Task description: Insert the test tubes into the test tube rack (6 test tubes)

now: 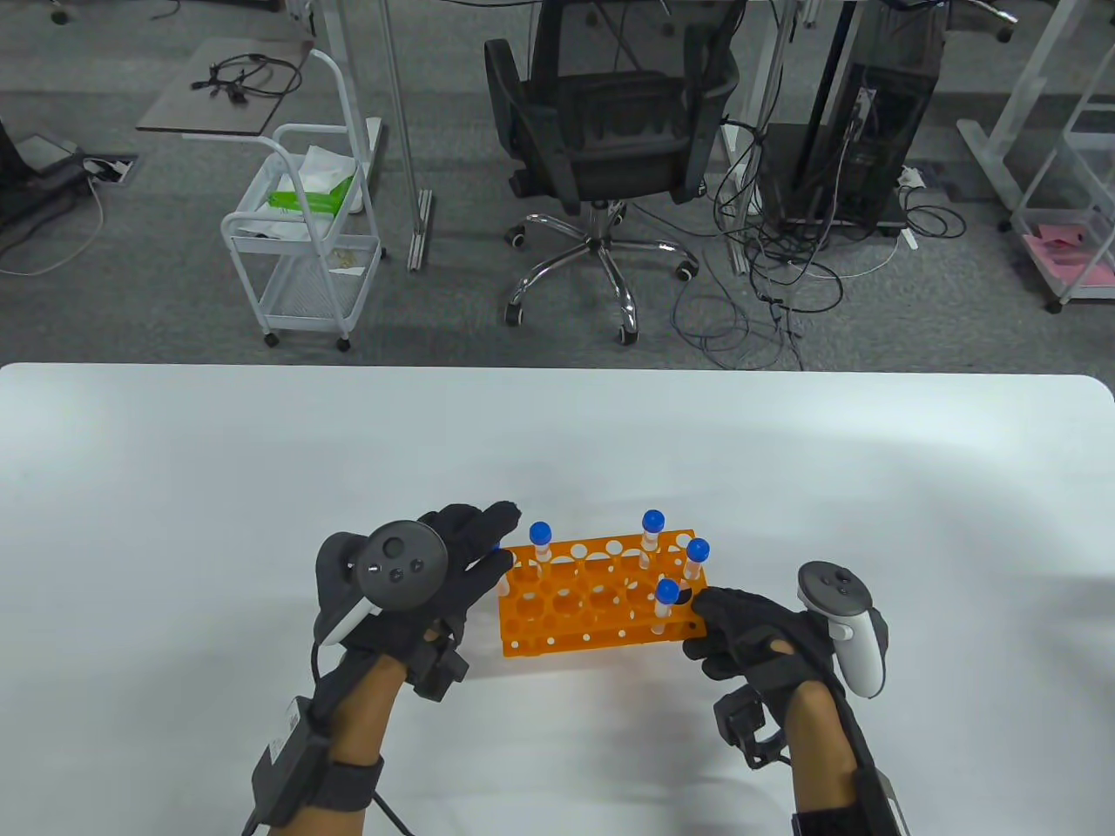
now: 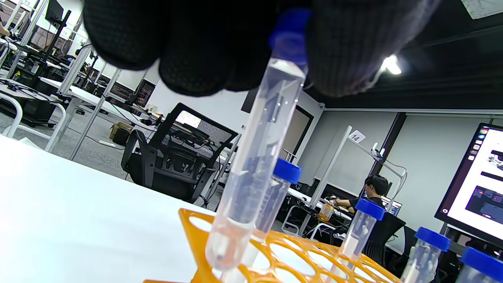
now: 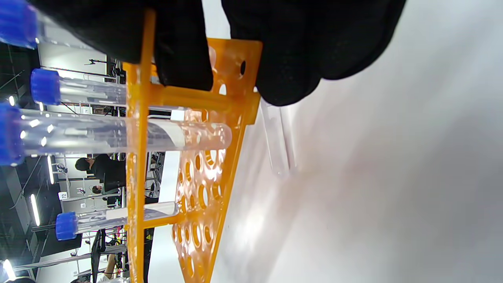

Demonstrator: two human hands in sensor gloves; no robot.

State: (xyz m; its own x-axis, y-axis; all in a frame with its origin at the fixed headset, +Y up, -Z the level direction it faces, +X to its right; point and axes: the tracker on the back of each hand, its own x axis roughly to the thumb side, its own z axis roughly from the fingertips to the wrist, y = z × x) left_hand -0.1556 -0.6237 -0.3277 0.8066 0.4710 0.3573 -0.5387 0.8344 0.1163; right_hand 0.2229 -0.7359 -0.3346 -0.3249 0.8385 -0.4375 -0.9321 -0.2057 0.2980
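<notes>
A person's left hand (image 1: 435, 566) pinches a clear, blue-capped test tube (image 2: 255, 157) by its cap, the tube tilted with its rounded tip entering a hole at the left end of an orange test tube rack (image 1: 601, 601) on a white table (image 1: 174, 488). The right hand (image 1: 749, 636) grips the rack's right end, fingers curled round its edge; four capped tubes (image 1: 652, 540) already stand in the rack. Because the tube leans, its tip might catch on the lower plate, or pressing down could tip the light rack if the right hand loosens
</notes>
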